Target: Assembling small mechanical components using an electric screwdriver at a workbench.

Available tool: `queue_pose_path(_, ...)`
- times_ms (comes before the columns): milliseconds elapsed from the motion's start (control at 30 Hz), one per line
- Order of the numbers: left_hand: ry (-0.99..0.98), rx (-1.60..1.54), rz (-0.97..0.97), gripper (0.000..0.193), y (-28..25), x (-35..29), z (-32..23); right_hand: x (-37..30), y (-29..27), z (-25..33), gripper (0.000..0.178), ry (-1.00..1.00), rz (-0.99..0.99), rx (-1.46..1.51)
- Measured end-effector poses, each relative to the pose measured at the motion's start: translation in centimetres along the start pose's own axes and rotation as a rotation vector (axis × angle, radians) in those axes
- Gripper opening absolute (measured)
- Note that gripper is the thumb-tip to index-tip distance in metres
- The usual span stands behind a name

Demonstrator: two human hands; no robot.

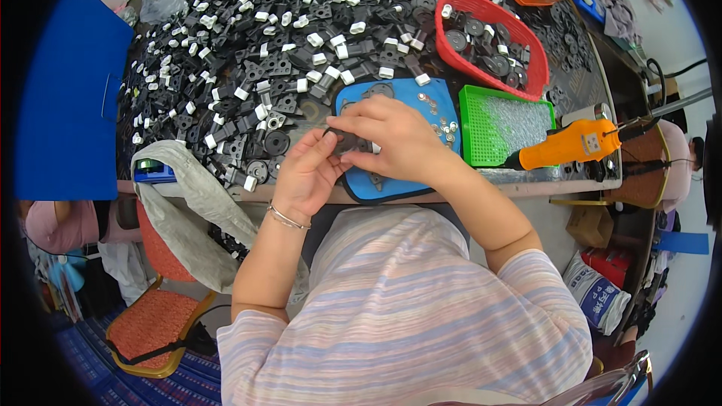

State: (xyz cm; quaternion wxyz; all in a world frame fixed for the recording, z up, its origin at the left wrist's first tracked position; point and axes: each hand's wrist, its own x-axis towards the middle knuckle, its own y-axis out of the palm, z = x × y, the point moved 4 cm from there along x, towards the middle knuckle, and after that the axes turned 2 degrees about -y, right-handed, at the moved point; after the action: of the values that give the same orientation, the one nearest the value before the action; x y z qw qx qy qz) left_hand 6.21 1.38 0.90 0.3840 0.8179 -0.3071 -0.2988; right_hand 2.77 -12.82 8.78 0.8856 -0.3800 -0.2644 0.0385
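Note:
Between my two hands, over the near part of a blue mat point(410, 189), is a dark round plastic part point(349, 140). The fingers of my left hand point(310, 164) are closed on its left edge. My right hand point(395, 135) grips it from the right with thumb and fingers, hiding much of it. More dark plastic pieces lie on the mat, partly under my hands. Small silvery metal pieces point(450, 129) are scattered on the mat's right side. Just right of the mat stands a green tray point(469, 122) of small clear pieces.
A large heap of black plastic parts with white ends point(256, 53) covers the table's left and back. A red basket point(453, 60) holds black discs. An orange electric screwdriver point(568, 144) hangs over the green tray's near edge. Grey cloth point(192, 210) drapes at the left edge.

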Motion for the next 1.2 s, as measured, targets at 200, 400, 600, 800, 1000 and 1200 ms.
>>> queue_pose_path(200, 0.026, 0.124, -0.068, 0.013, 0.2, -0.1, 0.2, -0.8, -1.2, -0.3, 0.051, 0.061, -0.047, -0.078)
queue_pose_path(400, 0.443, 0.663, -0.248, 0.023, -0.1, -1.5, -1.9, -4.7, -1.2, -2.7, 0.048, 0.441, 0.109, -0.160)
queue_pose_path(600, 0.502, 0.642, -0.272, 0.018, -1.3, -1.9, -1.8, -5.9, 0.8, -1.2, 0.047, 0.446, 0.213, -0.217)
queue_pose_path(800, 0.535, 0.669, -0.262, 0.016, -1.1, -2.2, -1.9, -5.9, 1.0, -1.0, 0.048, 0.473, 0.301, -0.261)
queue_pose_path(1000, 0.547, 0.684, -0.271, 0.015, -1.1, -2.1, -1.9, -5.8, 0.8, -0.5, 0.048, 0.496, 0.301, -0.274)
queue_pose_path(1200, 0.557, 0.688, -0.268, 0.014, -0.8, -2.0, -2.0, -5.9, 1.1, -1.0, 0.040, 0.442, 0.276, -0.151)
